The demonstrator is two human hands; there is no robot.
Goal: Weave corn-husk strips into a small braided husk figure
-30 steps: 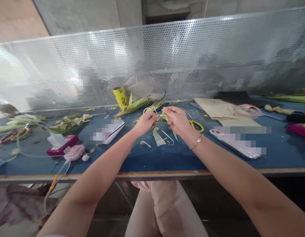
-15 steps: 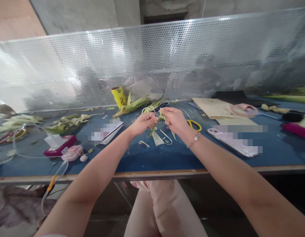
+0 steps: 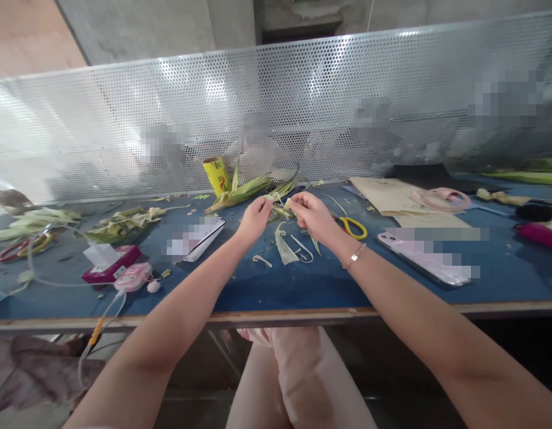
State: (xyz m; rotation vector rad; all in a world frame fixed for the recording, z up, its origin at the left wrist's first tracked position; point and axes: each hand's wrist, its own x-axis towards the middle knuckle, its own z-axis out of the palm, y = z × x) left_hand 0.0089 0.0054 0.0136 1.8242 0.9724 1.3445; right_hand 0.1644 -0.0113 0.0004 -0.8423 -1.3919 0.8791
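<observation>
Left hand [image 3: 255,219]: thumb and fingers drawn together; whether a strip lies within the pinch is too small to tell.
Right hand [image 3: 312,215]: closed, thumb and finger pinching a pale husk piece [image 3: 289,204], which sits in the narrow gap between the two hands; bracelet [image 3: 355,257] at the wrist.
Beneath the hands, on the blue tabletop [image 3: 258,292]: a wedge-shaped husk scrap [image 3: 284,247], unmarked; a small curled scrap [image 3: 262,260] nearer the wearer.
Beyond the left hand: husk bundle [image 3: 246,193]; behind it, a yellow tube [image 3: 217,177], tilted, printed in dark and red, lettering too small to read.
Just right of the right hand: yellow scissor handle [image 3: 364,230], no maker's name legible.
Farther right: pale pink phone [image 3: 418,255], lying camera side up, partly pixelated, no brand readable; beyond it, tan paper sheets [image 3: 378,195], no text legible.
Left of the left hand: flat device [image 3: 208,241], partly pixelated, any writing lost; farther left, magenta power block [image 3: 106,273] with white plug [image 3: 100,255], and pink case [image 3: 133,277], its markings unreadable.
</observation>
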